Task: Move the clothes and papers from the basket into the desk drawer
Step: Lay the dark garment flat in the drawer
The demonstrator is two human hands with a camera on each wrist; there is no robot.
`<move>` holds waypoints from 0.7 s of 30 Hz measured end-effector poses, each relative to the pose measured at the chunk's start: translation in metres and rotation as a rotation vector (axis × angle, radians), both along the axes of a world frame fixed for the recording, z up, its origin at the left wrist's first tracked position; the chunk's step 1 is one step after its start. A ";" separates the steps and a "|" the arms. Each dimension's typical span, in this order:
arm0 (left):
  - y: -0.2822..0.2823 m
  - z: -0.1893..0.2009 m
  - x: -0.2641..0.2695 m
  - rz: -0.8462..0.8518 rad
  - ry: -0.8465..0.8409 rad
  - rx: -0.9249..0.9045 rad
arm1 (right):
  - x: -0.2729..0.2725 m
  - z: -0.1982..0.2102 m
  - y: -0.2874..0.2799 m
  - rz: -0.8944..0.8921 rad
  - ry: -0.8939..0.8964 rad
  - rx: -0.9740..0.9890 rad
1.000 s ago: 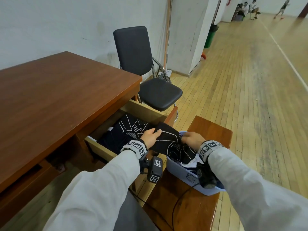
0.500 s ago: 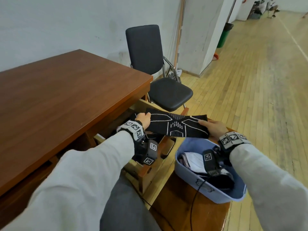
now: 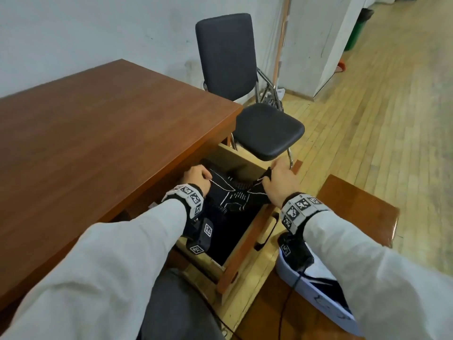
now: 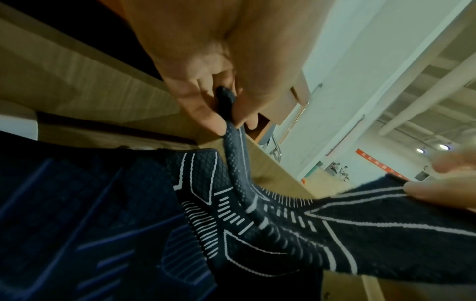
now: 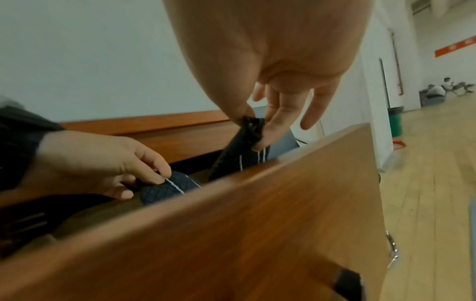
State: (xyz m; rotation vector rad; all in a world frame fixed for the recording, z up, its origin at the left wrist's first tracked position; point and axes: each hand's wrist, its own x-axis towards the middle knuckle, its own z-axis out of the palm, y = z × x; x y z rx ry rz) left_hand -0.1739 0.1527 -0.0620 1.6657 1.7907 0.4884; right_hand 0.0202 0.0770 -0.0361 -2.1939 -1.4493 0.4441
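Note:
A black knitted garment with white line patterns (image 3: 235, 195) (image 4: 296, 230) hangs low inside the open desk drawer (image 3: 241, 244), over dark clothes that lie there. My left hand (image 3: 196, 179) (image 4: 226, 122) pinches its left end near the desk edge. My right hand (image 3: 278, 180) (image 5: 253, 130) pinches its right end between thumb and fingers above the drawer front (image 5: 231, 234). The pale blue basket (image 3: 316, 290) sits at the lower right on a low wooden stand, with white papers and dark cloth in it, mostly hidden by my right arm.
The brown desk top (image 3: 98, 148) overhangs the drawer on the left. A black chair (image 3: 264, 131) stands just beyond the drawer. A low wooden stand (image 3: 360, 207) carries the basket. Wooden floor stretches away to the right.
Both hands have carried the stretched garment from above the basket over to the drawer and lowered it in. The view has tilted down towards the drawer.

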 end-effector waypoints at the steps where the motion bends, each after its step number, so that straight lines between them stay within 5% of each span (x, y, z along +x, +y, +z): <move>1: 0.004 -0.005 0.002 -0.027 0.033 0.011 | 0.001 -0.006 0.006 0.033 -0.053 -0.014; 8: 0.021 -0.033 0.002 -0.085 0.134 -0.023 | 0.009 -0.036 0.021 0.275 -0.403 -0.135; 21: 0.039 -0.068 0.006 -0.061 0.093 -0.011 | 0.012 -0.040 0.038 0.406 -0.647 -0.530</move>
